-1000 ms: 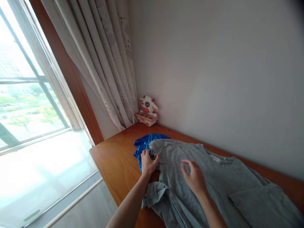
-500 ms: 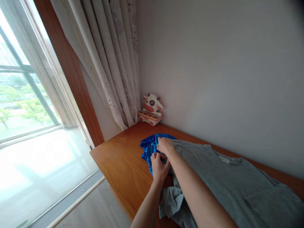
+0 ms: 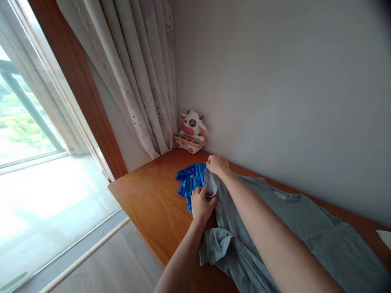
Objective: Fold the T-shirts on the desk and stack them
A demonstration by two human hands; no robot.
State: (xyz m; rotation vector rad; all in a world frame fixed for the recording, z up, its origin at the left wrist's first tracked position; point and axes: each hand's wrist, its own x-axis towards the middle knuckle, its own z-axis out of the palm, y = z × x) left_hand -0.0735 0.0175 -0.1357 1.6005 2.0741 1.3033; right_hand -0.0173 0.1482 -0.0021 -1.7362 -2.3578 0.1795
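A grey shirt (image 3: 275, 207) lies spread on the wooden table, its collar with a pale label toward the wall. My right hand (image 3: 217, 165) pinches the upper edge of a sleeve opening and lifts it. Lower on the same opening, my left hand (image 3: 203, 203) grips the rim between thumb and fingers. The raised cuff shows its paler inner side between both hands. Crumpled blue cloth (image 3: 190, 181) lies behind and left of my hands. A bunched part of the grey shirt (image 3: 216, 246) rests near the table's front edge.
A cow-shaped toy keyboard (image 3: 190, 136) stands at the table's back corner, beside a curtain (image 3: 137, 81) and the wall. The wooden table (image 3: 146, 195) ends at left, near a bright window. Something white (image 3: 384, 238) shows at the far right.
My right hand has moved up and away from my left, drawing the sleeve opening upright and wider. The view has shifted slightly, and the white item has come into sight at right.
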